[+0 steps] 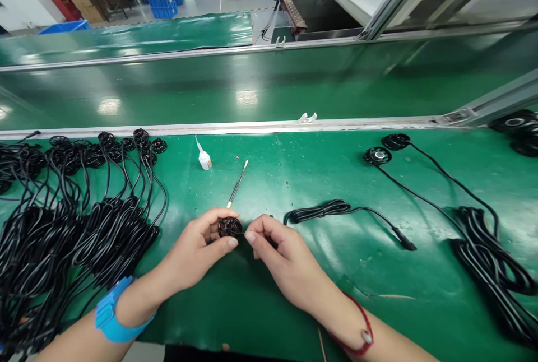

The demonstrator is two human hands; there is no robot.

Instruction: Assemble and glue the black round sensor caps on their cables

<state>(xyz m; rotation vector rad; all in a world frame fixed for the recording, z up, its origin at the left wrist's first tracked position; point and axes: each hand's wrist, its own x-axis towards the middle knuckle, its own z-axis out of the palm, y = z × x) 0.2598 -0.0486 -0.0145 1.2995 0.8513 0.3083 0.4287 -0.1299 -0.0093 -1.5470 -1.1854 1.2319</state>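
My left hand (200, 250) grips a small round black part (229, 227) with its open inner side facing up. Close beside it, my right hand (277, 250) is closed in a pinch at the part's right edge, on what looks like the thin black cable or wire leaving it; the fingers hide most of it. To the right of that hand lies a coiled black cable (321, 210) with a connector (404, 238) at its end. Just beyond the left hand are a thin brush-like stick (237, 184) and a small white dropper bottle (204, 158).
Many black cables (113, 233) with round heads are piled at the left. Two more round-headed parts (377, 155) with coiled cables (490, 267) lie at the right. A metal rail (235, 128) with a white clip (307, 118) borders the green bench (269, 177) at the back.
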